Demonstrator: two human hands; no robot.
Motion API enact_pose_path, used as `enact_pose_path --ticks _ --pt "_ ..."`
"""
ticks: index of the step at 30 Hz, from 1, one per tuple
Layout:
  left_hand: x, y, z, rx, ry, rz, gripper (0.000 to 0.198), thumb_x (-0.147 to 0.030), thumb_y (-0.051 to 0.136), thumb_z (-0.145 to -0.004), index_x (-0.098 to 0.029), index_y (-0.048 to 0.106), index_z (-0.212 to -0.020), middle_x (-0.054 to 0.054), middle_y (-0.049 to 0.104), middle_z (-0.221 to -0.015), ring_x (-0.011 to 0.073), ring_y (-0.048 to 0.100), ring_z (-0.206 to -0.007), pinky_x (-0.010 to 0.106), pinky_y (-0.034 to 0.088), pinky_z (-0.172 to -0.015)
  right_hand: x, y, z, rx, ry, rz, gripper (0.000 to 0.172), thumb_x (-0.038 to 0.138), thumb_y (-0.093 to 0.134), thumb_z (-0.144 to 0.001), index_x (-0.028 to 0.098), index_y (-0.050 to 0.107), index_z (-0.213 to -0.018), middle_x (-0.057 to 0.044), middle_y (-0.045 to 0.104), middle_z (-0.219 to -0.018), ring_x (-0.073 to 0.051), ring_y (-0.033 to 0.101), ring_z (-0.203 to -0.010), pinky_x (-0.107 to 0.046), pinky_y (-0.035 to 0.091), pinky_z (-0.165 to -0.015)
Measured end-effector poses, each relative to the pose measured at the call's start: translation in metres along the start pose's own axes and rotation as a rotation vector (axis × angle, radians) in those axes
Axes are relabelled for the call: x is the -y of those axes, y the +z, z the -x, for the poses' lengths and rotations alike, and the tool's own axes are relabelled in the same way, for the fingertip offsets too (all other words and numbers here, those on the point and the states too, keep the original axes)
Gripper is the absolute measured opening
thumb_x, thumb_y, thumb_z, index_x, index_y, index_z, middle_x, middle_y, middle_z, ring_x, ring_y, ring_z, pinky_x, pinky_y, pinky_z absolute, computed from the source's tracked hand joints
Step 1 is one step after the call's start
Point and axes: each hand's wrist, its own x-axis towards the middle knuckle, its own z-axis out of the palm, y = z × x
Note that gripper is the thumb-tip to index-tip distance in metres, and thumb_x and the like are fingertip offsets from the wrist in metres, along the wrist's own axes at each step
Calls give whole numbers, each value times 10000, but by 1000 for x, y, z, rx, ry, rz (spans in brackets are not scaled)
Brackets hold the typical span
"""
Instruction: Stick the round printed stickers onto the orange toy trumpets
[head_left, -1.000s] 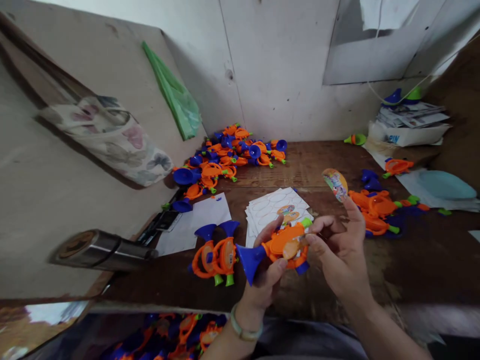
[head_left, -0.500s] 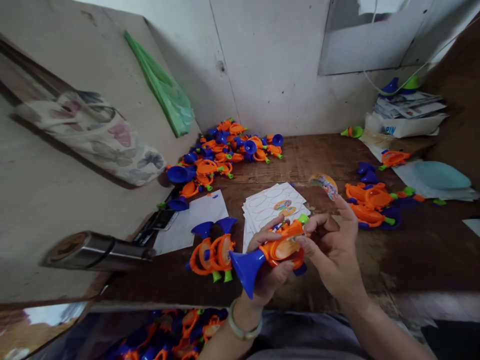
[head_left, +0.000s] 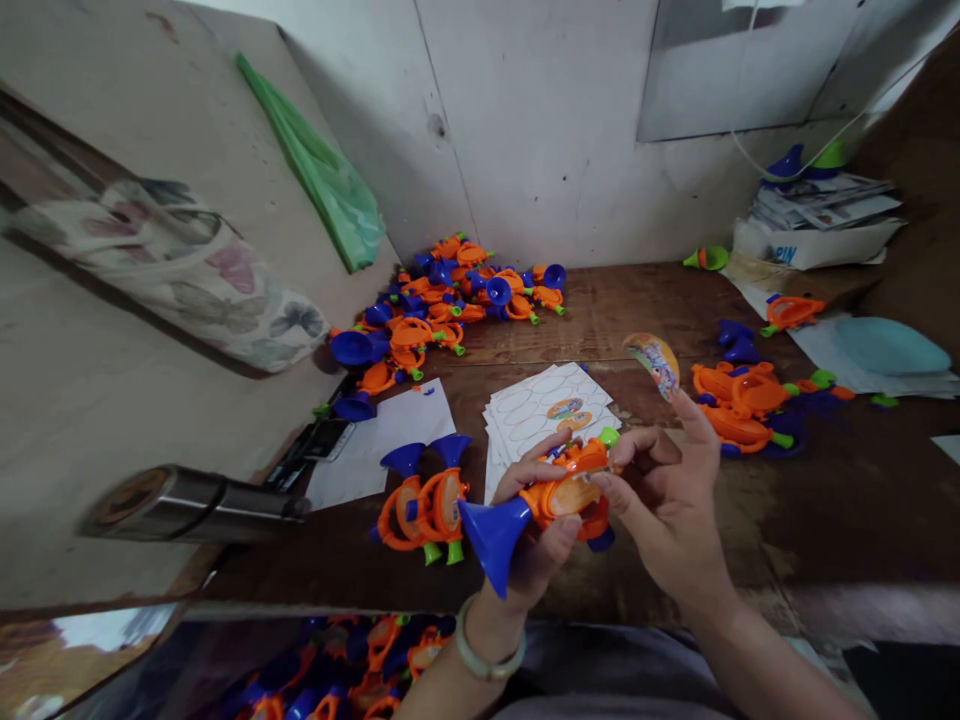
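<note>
My left hand [head_left: 544,555] is wrapped round an orange toy trumpet [head_left: 585,458] with a blue bell and a green mouthpiece. The bell points down and left. My right hand [head_left: 667,500] has its thumb and bent fingers at the trumpet's mouthpiece end, touching its side. An oval picture sticker [head_left: 656,362] clings to the raised index fingertip of that hand. A stack of sticker sheets [head_left: 525,405] lies just behind the hands, a few printed ovals left among bare outlines. Two more toy trumpets [head_left: 439,505] lie side by side to the left.
A heap of toy trumpets [head_left: 465,290] fills the back left; several more trumpet parts [head_left: 739,395] lie at right. A steel flask [head_left: 202,505] stands at left. Papers and a box [head_left: 817,240] sit back right near a light-blue lid [head_left: 892,345]. More trumpets [head_left: 375,660] lie below the table edge.
The sticker on my right index finger has turned slightly, so its printed face shows more. Both hands and the trumpet stay almost in place; the view has shifted a little.
</note>
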Motion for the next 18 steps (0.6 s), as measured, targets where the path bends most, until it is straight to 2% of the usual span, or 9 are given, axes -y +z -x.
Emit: enact_pose_path --ticks 4,9,14,18 --pt "5 1 0 -29 28 4 200 -411 819 -977 -298 773 -1136 84 763 -1446 297 731 -1358 453 616 -1130 0 0 1 -8 10 -18 809 136 771 -950 422 368 -1591 58 641 -941 -114 665 -795 -181 610 -660" --pt "10 3 1 -61 62 -3 157 -359 808 -982 -287 776 -1118 77 772 -1431 286 730 -1360 440 609 -1140 2 1 1 -3 7 5 780 126 751 -967 448 383 -1575 61 652 -954 -115 675 -816 -203 620 -691" --pt "3 5 1 -38 91 -39 133 -307 776 -1002 -294 762 -1133 74 755 -1455 312 729 -1359 494 627 -1118 2 3 -3 -49 -180 168 755 111 727 -972 423 390 -1570 66 666 -911 -141 686 -784 -281 627 -713" --pt "-3 4 4 -45 134 -122 133 -277 753 -1014 -296 740 -1145 68 741 -1478 327 712 -1383 535 607 -1147 4 4 -6 -27 -128 194 739 123 731 -970 395 377 -1559 69 665 -887 -147 680 -744 -296 613 -677"
